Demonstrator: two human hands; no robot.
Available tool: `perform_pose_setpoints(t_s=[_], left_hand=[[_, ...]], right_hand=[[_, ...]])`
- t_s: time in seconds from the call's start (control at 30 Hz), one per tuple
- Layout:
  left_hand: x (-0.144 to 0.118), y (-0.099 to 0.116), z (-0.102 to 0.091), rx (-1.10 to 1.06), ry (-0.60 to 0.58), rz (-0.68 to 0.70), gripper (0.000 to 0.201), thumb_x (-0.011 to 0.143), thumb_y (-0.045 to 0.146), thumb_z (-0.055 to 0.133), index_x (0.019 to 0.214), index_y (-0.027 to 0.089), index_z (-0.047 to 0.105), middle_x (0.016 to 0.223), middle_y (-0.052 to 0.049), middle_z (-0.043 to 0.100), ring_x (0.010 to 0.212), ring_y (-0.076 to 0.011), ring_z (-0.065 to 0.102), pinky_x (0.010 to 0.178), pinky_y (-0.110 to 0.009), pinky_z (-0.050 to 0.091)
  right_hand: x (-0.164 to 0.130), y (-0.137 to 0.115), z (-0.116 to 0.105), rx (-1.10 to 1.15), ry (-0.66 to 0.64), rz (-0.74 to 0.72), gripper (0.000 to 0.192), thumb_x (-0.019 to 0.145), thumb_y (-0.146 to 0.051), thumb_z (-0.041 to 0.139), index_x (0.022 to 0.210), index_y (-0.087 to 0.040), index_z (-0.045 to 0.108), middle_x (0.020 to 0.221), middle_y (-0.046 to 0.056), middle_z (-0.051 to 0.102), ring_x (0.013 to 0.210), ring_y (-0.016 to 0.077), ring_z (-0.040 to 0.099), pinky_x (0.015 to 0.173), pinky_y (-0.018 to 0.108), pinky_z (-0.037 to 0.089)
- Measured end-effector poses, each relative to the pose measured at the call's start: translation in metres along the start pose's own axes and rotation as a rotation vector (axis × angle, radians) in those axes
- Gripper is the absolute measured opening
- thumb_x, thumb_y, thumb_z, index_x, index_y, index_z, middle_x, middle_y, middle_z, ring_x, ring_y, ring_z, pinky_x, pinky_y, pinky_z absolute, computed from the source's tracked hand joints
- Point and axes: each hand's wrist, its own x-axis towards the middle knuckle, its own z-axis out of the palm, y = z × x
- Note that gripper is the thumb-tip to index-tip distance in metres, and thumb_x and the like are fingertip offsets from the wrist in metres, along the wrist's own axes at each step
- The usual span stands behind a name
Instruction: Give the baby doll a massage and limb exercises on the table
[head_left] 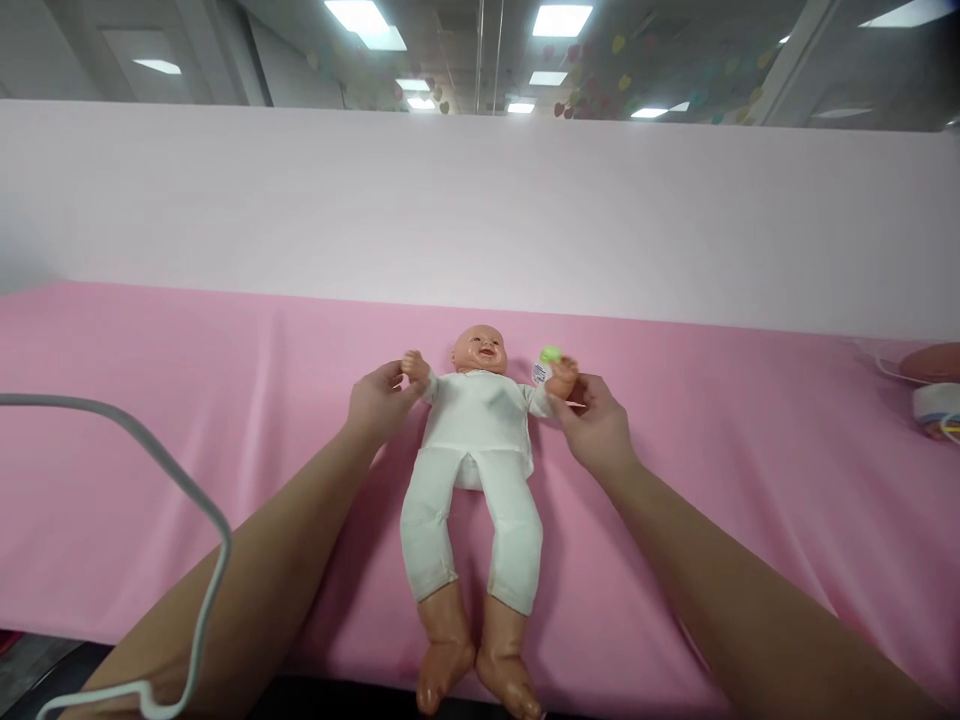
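A baby doll [480, 415] in a white top and white trousers lies on its back, head away from me and bare feet towards me. My left hand [381, 400] is closed around the doll's hand on the left side, thumb and fingers pinching it. On the other side, my right hand [596, 420] grips the doll's other hand or wrist. Right by that doll hand is a small light-green object [550, 354] with a white printed label [539, 373]; its kind I cannot make out.
Pink cloth [300, 340] covers the table, with a white partition [480, 210] along its back. A grey cable [172, 465] curves across the left foreground. At the right edge lie a brownish rounded object [930, 362] and a white banded item [936, 403].
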Motion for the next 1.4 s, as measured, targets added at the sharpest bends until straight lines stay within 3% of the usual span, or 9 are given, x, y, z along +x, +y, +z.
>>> perform_pose_setpoints(t_s=[0.13,0.23,0.47,0.57,0.7,0.83,0.97,1.2,1.4], left_hand=[[-0.01,0.008,0.004,0.309,-0.166,0.368,0.039,0.082,0.036,0.077,0.121,0.032,0.079,0.142,-0.005,0.07,0.131,-0.0325,0.064,0.111,-0.043,0.05],[-0.012,0.012,0.005,0.438,-0.305,0.501,0.039,0.087,0.028,0.067,0.124,0.033,0.078,0.143,-0.004,0.069,0.138,-0.0302,0.059,0.114,-0.043,0.048],[-0.013,0.021,0.005,0.561,-0.505,0.584,0.053,0.088,0.014,0.053,0.134,0.03,0.073,0.152,-0.003,0.062,0.143,-0.0275,0.055,0.121,-0.043,0.042],[-0.014,0.018,0.006,0.47,-0.469,0.533,0.049,0.089,0.017,0.053,0.132,0.029,0.074,0.149,-0.005,0.065,0.141,-0.0296,0.057,0.119,-0.044,0.043],[-0.01,0.009,0.005,0.115,-0.3,0.275,0.026,0.089,0.029,0.065,0.112,0.027,0.078,0.118,-0.003,0.079,0.117,-0.0275,0.071,0.107,-0.039,0.053],[0.008,-0.003,0.003,-0.424,-0.019,-0.225,0.01,0.09,0.029,0.071,0.093,0.019,0.072,0.104,-0.009,0.078,0.107,-0.0259,0.074,0.098,-0.035,0.058],[0.025,-0.014,0.003,-0.803,0.199,-0.644,0.011,0.1,0.021,0.058,0.09,0.018,0.064,0.09,-0.012,0.074,0.097,-0.0232,0.077,0.087,-0.033,0.063],[0.027,-0.022,0.007,-0.939,0.214,-0.682,0.014,0.099,0.011,0.054,0.089,0.02,0.058,0.083,-0.005,0.072,0.08,-0.0168,0.076,0.08,-0.031,0.065],[0.024,-0.023,0.016,-0.815,0.24,-0.634,0.005,0.099,0.022,0.064,0.094,0.02,0.065,0.097,-0.008,0.075,0.097,-0.0199,0.077,0.088,-0.031,0.062]], right_hand=[[-0.018,-0.016,0.011,-0.145,-0.216,-0.397,0.032,0.088,-0.028,0.07,0.12,-0.028,0.07,0.121,0.006,0.076,0.11,0.0292,0.07,0.1,0.052,0.058],[-0.02,-0.019,0.015,-0.282,-0.35,-0.638,0.032,0.087,-0.015,0.063,0.116,-0.026,0.072,0.12,0.007,0.076,0.117,0.0315,0.066,0.105,0.055,0.054],[-0.019,-0.019,0.018,-0.395,-0.404,-0.77,0.035,0.091,-0.011,0.057,0.118,-0.024,0.074,0.126,0.009,0.074,0.12,0.0324,0.064,0.109,0.056,0.05],[-0.021,-0.019,0.017,-0.295,-0.396,-0.638,0.033,0.089,-0.014,0.062,0.118,-0.025,0.074,0.124,0.007,0.075,0.121,0.0313,0.064,0.109,0.055,0.051],[-0.013,-0.009,0.012,0.014,-0.232,-0.195,0.034,0.089,-0.033,0.072,0.123,-0.028,0.068,0.125,0.006,0.075,0.113,0.028,0.07,0.1,0.051,0.058],[0.01,0.008,0.001,0.317,0.02,0.159,0.046,0.085,-0.046,0.079,0.122,-0.025,0.062,0.118,0.007,0.076,0.107,0.0264,0.074,0.096,0.047,0.062],[0.027,0.021,-0.009,0.472,0.136,0.434,0.03,0.085,-0.044,0.079,0.104,-0.024,0.066,0.103,0.007,0.076,0.089,0.0237,0.076,0.083,0.041,0.068],[0.038,0.037,-0.016,0.59,0.072,0.784,0.009,0.093,-0.024,0.067,0.101,-0.022,0.07,0.1,0.01,0.077,0.088,0.0251,0.077,0.077,0.039,0.071],[0.037,0.041,-0.018,0.519,-0.003,0.609,0.015,0.093,-0.034,0.07,0.103,-0.022,0.07,0.105,0.011,0.077,0.096,0.0278,0.077,0.087,0.044,0.069]])
